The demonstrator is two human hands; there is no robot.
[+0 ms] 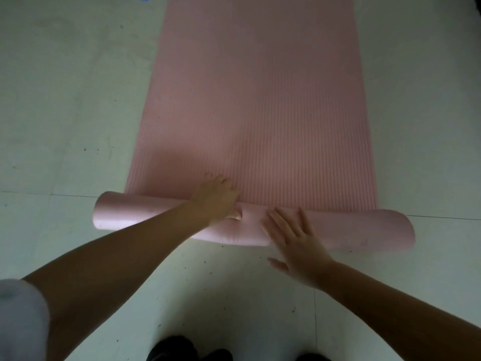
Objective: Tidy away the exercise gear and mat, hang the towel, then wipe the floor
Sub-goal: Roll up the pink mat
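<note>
Pale tiled floor, pink mat part-rolled — left hand gripping roll, right hand flat, fingers spread

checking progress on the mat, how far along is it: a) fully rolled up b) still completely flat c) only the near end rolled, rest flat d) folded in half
c: the pink mat has a short roll at the near end under both hands, the rest lying flat on the floor.
</note>
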